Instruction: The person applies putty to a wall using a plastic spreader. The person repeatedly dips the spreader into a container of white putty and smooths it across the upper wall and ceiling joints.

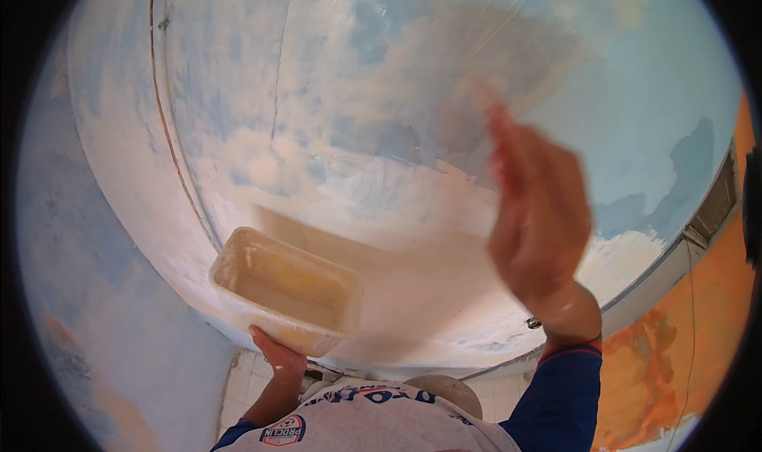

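My left hand [278,349] is closed on a cream rectangular plastic tub [294,329], supporting it from below; pale residue coats its inside. My right hand [540,222] is raised right of centre, blurred, with fingers closed round a red tool [500,138] whose far end is smeared by motion. It is held in front of a light blue wall [349,87] patched with white and beige filler. Whether the tool touches that wall I cannot tell.
A vertical line of conduit or cable [165,103] runs up the wall at left. A side wall [79,253] bounds the left, an orange patchy wall [643,388] the right. Below are pale floor tiles [246,384] and a round beige object [444,392], partly hidden by my body.
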{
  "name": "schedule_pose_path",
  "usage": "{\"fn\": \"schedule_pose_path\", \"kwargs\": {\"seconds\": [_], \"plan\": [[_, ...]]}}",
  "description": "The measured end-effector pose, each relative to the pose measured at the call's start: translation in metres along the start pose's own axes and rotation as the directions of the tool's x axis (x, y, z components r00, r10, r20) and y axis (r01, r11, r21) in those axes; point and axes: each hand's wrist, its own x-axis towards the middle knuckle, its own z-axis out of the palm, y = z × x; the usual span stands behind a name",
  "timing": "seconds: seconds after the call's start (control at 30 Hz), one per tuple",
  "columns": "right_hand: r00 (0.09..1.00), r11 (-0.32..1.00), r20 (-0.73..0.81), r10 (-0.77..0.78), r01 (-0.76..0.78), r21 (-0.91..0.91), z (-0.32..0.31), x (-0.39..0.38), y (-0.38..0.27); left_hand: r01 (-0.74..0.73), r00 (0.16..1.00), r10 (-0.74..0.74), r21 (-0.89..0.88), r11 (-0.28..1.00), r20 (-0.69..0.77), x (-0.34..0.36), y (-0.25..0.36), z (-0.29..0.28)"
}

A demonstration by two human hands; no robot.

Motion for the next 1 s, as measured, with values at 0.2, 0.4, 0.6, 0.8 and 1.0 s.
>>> {"fn": "schedule_pose_path", "kwargs": {"seconds": [0.2,0.4,0.6,0.8,1.0], "plan": [[0.974,0.851,0.202,0.105,0.016,-0.524,0.03,-0.026,0.03,-0.045,0.999,0.044,-0.033,0.998,-0.026,-0.007,0.001,0.04],[0.936,0.991,0.35,-0.031,0.074,-0.11,0.002,-0.059,-0.017,-0.05,0.992,0.049,0.002,0.999,0.116,0.003,-0.002,0.044],[1.0,0.974,0.012,0.006,-0.003,-0.226,-0.023,0.008,0.025,0.032,0.995,-0.029,-0.029,0.999,0.098,0.006,0.002,0.038],[0.937,0.795,0.29,-0.193,0.323,-0.513,0.044,-0.068,-0.028,0.109,0.976,-0.101,-0.034,0.993,0.191,0.03,-0.002,0.02],[0.984,0.963,0.16,0.072,-0.027,-0.27,0.008,-0.035,-0.034,0.039,0.99,-0.047,0.061,0.997,0.131,0.035,0.019,0.011]]}}
